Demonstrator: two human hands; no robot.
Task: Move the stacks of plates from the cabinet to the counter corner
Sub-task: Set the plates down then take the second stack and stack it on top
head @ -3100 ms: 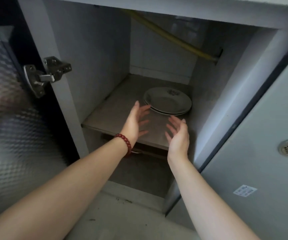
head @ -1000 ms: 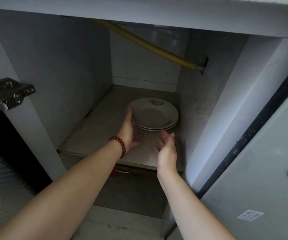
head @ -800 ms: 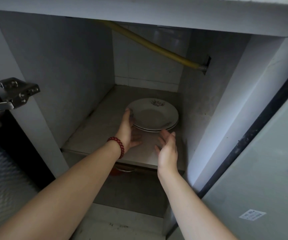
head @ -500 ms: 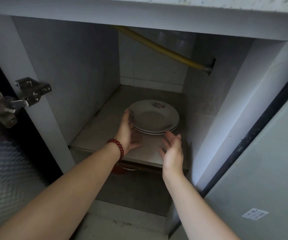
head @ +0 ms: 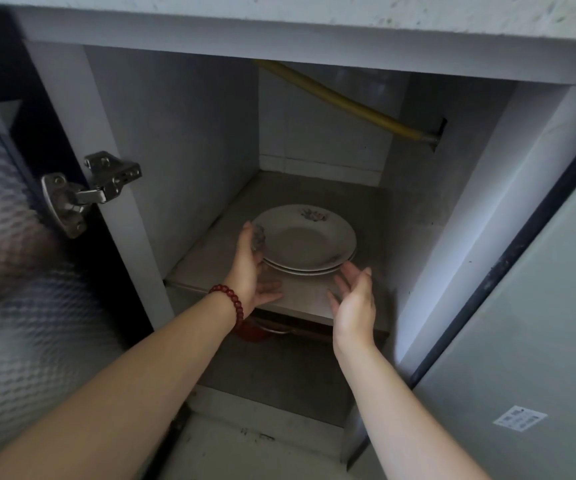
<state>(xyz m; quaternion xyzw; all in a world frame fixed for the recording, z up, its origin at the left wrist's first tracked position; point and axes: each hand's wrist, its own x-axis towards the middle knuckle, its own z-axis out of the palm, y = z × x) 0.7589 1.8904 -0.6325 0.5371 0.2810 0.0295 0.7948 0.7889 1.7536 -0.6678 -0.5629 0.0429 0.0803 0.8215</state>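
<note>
A small stack of white plates [head: 305, 242] with a flower print rests on the grey shelf [head: 210, 268] inside the open cabinet. My left hand [head: 253, 268], with a red bead bracelet at the wrist, grips the stack's left rim, thumb on top and fingers under it. My right hand [head: 354, 299] is held open just in front of the stack's right front edge, fingertips close to the rim, holding nothing.
A yellow hose [head: 342, 102] runs across the upper back of the cabinet. The open door with a metal hinge [head: 85, 192] is at the left; a closed grey door [head: 528, 341] is at the right. A red-and-metal object [head: 262, 329] sits below the shelf.
My left hand closed on the stack's left rim and has stayed there. My right hand moved forward toward the stack's right edge. The view pulled back slightly.
</note>
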